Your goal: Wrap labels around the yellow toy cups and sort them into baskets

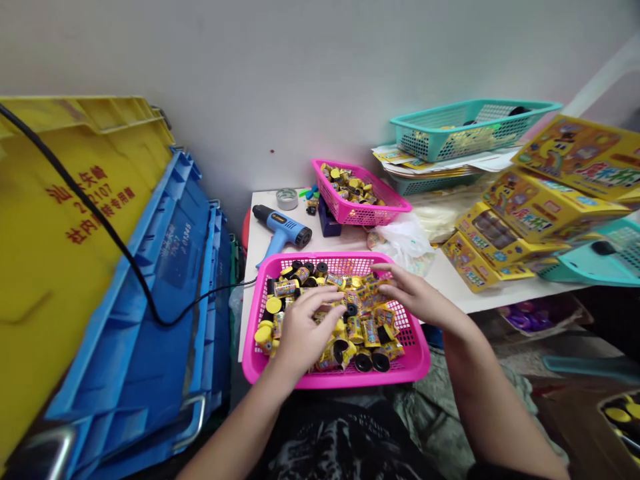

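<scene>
A hot-pink plastic mesh basket [335, 380] stands at the table's near edge, heaped with small cylinders [363, 333] in yellow printed wrappers with black or yellow ends. My left hand [304, 328] rests palm down on the pile, fingers spread, with nothing visibly held. My right hand [404, 297] reaches over the basket's far right part, its fingertips on the wrapped cylinders. Part of the pile is hidden under both hands.
A blue heat gun [281, 228], tape roll [287, 199], second pink basket [361, 215] of cylinders and plastic bag [403, 245] share the white table [257, 230]. Yellow printed boxes [545, 207] and a teal basket [465, 130] stand right; yellow and blue crates [150, 280] lean left.
</scene>
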### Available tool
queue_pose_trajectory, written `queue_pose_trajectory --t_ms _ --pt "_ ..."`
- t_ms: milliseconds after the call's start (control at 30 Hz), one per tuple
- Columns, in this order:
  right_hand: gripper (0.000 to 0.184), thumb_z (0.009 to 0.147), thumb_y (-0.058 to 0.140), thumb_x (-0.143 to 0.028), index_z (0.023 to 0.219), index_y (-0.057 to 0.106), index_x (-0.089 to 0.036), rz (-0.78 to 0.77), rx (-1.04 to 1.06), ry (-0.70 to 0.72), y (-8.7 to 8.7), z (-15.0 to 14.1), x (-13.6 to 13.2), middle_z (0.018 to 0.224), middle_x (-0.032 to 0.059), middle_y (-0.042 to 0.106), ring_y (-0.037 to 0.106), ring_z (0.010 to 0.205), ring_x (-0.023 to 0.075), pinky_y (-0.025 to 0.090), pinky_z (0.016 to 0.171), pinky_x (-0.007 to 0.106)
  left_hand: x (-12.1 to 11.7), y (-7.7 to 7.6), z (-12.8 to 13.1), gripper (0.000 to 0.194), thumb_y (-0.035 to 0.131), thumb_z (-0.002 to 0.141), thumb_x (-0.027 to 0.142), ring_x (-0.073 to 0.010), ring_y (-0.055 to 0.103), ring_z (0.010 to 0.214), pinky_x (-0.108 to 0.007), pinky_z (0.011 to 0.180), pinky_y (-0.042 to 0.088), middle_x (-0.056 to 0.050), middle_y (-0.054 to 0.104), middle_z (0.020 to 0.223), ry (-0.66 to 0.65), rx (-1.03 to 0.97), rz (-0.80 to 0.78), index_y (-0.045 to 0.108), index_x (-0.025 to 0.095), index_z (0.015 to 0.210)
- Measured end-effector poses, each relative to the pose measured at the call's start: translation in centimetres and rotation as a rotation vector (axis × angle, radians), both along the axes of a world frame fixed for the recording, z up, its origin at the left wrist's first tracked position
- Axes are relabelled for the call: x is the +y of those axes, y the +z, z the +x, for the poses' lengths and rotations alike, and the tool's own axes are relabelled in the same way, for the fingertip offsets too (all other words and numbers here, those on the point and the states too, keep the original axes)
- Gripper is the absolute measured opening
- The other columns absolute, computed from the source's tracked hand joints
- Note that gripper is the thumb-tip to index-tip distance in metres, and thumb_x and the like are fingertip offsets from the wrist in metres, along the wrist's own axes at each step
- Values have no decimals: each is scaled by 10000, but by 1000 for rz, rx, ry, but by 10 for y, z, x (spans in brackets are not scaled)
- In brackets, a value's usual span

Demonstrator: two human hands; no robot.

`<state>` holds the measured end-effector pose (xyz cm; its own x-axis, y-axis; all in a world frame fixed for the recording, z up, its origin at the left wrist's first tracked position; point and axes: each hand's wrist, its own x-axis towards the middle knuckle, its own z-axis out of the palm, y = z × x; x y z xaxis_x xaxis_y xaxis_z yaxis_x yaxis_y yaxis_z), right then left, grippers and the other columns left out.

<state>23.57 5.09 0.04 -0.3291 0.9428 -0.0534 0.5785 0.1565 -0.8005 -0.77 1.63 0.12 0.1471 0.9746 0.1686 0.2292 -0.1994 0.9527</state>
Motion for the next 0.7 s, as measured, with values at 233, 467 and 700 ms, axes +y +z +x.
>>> queue_pose_trajectory --t_ms 233,467,700 --pt "280 893 542 -302 1147 463 -215 -4 340 7 11 -47 -12 629 -64 491 466 550 103 355 526 222 21 -7 33 211 741 685 246 -151 650 731 -269 690 522 -31 701 774 -75 -365 -337 708 157 874" --pt "223 874 556 -337 1052 578 -204 100 -179 -12 -6 -21 2 574 -56 521 487 525 125 364 532 235 25 -8 17 123 746 659 190 -139 648 825 -255 779 493 -22 690 827 108 -409 -201 627 161 672" --pt "199 880 499 -245 914 665 -140 69 -774 -58 -39 -7 28 910 160 709 590 987 312 353 874 425 20 -7 2 405 754 664 230 -97 585 496 -190 526 451 57 619 554 27 -413 -397 594 184 1033"
